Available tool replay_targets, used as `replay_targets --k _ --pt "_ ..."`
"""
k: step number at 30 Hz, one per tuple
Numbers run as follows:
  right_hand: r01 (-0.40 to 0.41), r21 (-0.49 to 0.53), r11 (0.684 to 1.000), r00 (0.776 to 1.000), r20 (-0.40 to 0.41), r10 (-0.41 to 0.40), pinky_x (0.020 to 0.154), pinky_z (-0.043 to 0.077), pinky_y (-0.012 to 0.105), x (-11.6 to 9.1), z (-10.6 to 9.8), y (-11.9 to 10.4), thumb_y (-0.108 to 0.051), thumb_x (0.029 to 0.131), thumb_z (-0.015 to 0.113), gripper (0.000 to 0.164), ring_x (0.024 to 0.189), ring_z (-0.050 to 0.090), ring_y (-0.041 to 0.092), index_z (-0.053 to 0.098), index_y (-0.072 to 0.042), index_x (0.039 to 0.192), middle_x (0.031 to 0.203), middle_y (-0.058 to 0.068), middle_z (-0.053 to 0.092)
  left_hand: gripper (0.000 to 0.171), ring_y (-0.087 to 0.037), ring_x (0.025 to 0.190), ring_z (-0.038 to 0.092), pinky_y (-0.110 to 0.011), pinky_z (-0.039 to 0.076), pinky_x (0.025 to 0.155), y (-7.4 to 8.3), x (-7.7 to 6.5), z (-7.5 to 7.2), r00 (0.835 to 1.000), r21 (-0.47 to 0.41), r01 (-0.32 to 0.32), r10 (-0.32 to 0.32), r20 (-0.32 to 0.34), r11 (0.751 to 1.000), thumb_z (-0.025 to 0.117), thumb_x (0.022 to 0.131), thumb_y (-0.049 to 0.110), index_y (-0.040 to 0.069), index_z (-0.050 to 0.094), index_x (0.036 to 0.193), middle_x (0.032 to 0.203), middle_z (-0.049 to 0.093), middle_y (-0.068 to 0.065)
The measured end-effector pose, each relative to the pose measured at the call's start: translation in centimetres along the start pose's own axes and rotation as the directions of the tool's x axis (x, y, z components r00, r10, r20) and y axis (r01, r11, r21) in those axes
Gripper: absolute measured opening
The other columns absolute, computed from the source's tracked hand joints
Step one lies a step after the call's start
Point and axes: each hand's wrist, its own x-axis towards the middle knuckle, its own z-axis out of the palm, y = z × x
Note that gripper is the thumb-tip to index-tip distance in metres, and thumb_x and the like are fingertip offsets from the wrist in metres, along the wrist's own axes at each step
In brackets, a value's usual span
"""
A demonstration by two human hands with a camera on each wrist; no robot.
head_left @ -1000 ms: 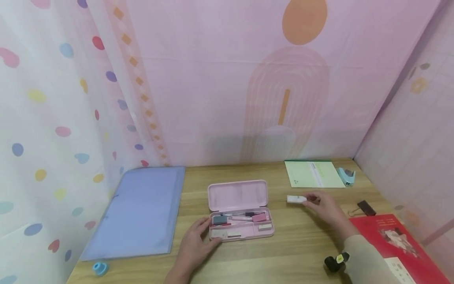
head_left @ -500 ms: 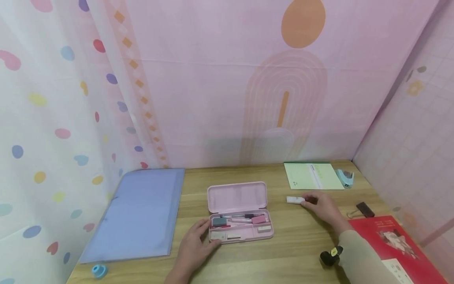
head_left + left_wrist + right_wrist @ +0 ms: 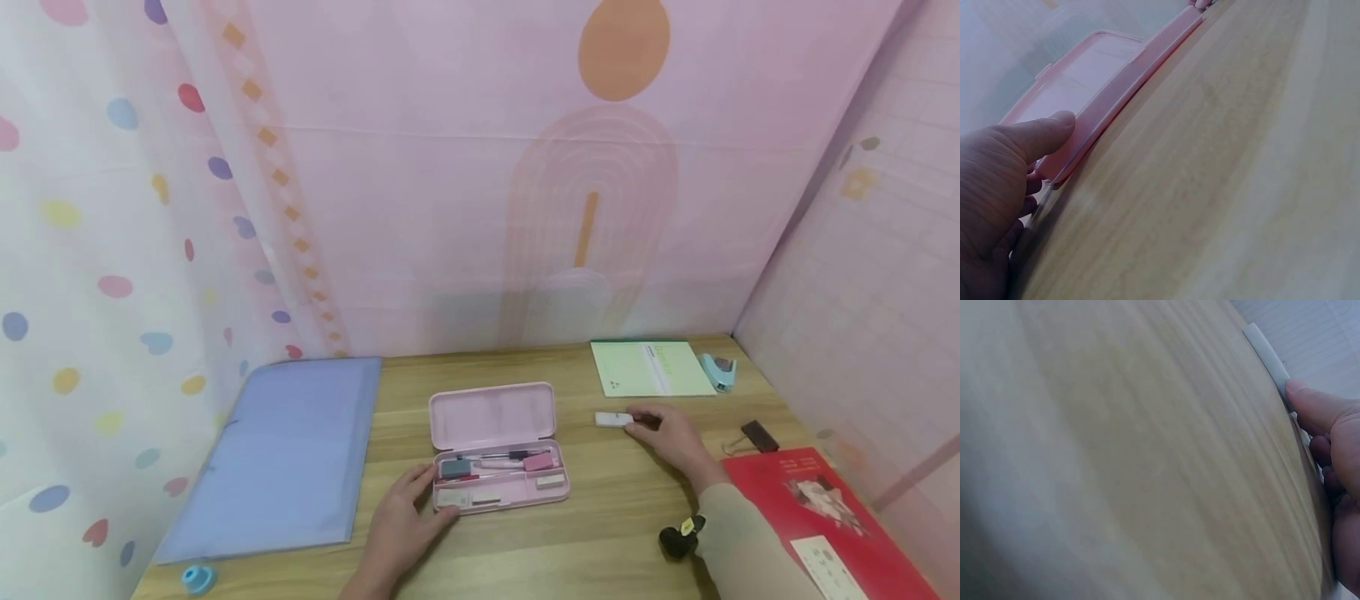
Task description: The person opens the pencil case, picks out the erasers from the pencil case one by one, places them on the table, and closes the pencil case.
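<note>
A pink pencil case (image 3: 500,492) lies with its lid raised on the wooden table. My left hand (image 3: 397,525) grips its left end, the thumb along the front wall and the fingers at the side, as the left wrist view also shows. Inside are several pens, a dark grey block (image 3: 455,468), a pink eraser (image 3: 537,462) and small whitish blocks. Right of the case, my right hand (image 3: 671,442) pinches the right end of a small white block (image 3: 612,419) between thumb and fingers. The block sits at table level; its exact kind is unclear.
A blue folder (image 3: 277,458) lies left, with a small blue round piece (image 3: 198,579) before it. Toward the back right are a green notebook (image 3: 652,369) and a light-blue stapler (image 3: 718,372). A black binder clip (image 3: 759,436) and red booklet (image 3: 810,500) lie at right.
The head view has shifted slightly, so everything appears a little further left. Both hands keep their hold on the pencil case and the white block, with no clear movement.
</note>
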Motion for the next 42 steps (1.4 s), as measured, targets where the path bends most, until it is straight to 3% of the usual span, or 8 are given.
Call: replay_targets --k 8,12,15,18,24,30,37,42 --pt "-0.079 0.067 0.995 0.997 -0.001 0.079 0.093 0.047 0.047 -0.1 -0.1 -0.3 -0.037 0.087 0.071 0.043 0.107 0.059 0.027 0.065 -0.010 0.120 0.113 0.008 0.066 0.078 -0.034 0.125 0.049 -0.053 0.040 0.103 -0.1 0.1 -0.1 1.000 0.001 -0.010 0.010 0.004 1.000 0.078 0.072 0.052 0.006 0.058 0.131 0.136 0.054 -0.011" --pt "-0.113 0.122 0.986 0.993 -0.024 0.117 0.093 0.049 0.046 -0.7 -0.2 -1.6 -0.038 0.088 0.069 0.045 0.107 0.058 0.027 0.063 -0.009 0.122 0.115 0.011 0.064 0.078 -0.034 0.125 0.049 -0.053 0.040 0.103 0.0 0.1 -0.1 1.000 0.006 0.000 0.000 0.021 1.000 0.077 0.073 0.053 0.007 0.058 0.132 0.136 0.054 -0.011" --pt "-0.059 0.138 0.989 0.998 -0.005 0.061 0.090 0.052 0.044 -1.0 0.0 -4.1 -0.031 0.087 0.072 0.040 0.104 0.060 0.026 0.065 -0.010 0.121 0.113 0.010 0.064 0.079 -0.033 0.126 0.048 -0.053 0.039 0.104 -0.1 0.2 -0.1 1.000 0.004 0.010 -0.010 0.027 1.000 0.077 0.072 0.055 0.009 0.057 0.133 0.138 0.052 -0.010" --pt "0.061 0.113 0.992 0.996 0.060 -0.068 0.089 0.053 0.043 -1.4 0.8 -7.2 -0.026 0.085 0.075 0.037 0.104 0.060 0.023 0.067 -0.012 0.118 0.113 0.004 0.065 0.080 -0.034 0.127 0.047 -0.054 0.038 0.104 -0.1 0.3 -0.1 1.000 0.000 0.010 -0.010 0.024 1.000 0.076 0.072 0.055 0.009 0.056 0.135 0.139 0.051 -0.009" --pt "0.259 0.032 0.965 0.941 0.215 -0.260 0.084 0.054 0.039 -2.1 3.3 -11.3 -0.027 0.082 0.078 0.034 0.100 0.059 0.015 0.070 -0.019 0.114 0.114 -0.006 0.063 0.079 -0.033 0.128 0.046 -0.052 0.038 0.105 -0.2 0.2 -0.1 1.000 -0.005 0.008 -0.008 0.027 1.000 0.078 0.072 0.053 0.009 0.056 0.134 0.139 0.052 -0.009" --pt "0.302 -0.034 0.953 0.914 0.293 -0.280 0.083 0.049 0.033 -1.7 5.2 -12.0 -0.036 0.081 0.077 0.034 0.094 0.053 0.009 0.071 -0.024 0.113 0.107 -0.011 0.065 0.081 -0.032 0.129 0.046 -0.052 0.038 0.105 -0.4 0.1 0.1 0.999 -0.010 0.020 -0.020 0.030 1.000 0.076 0.072 0.056 0.009 0.055 0.135 0.139 0.051 -0.008" --pt "0.355 -0.055 0.933 0.887 0.334 -0.318 0.067 0.047 0.024 -1.3 6.1 -11.9 -0.033 0.080 0.079 0.033 0.078 0.053 0.009 0.073 -0.021 0.110 0.085 -0.014 0.060 0.080 -0.033 0.128 0.046 -0.052 0.038 0.105 -0.4 0.0 0.2 0.999 -0.012 0.019 -0.019 0.027 1.000 0.077 0.072 0.054 0.009 0.056 0.134 0.139 0.052 -0.008" --pt "0.382 -0.049 0.923 0.872 0.348 -0.343 0.071 0.047 0.025 -1.2 6.3 -11.9 -0.027 0.080 0.079 0.028 0.081 0.054 0.007 0.074 -0.021 0.107 0.090 -0.017 0.063 0.079 -0.033 0.128 0.047 -0.052 0.038 0.105 -0.4 0.0 0.1 1.000 -0.016 0.014 -0.014 0.027 1.000 0.079 0.072 0.051 0.008 0.056 0.134 0.139 0.052 -0.009"
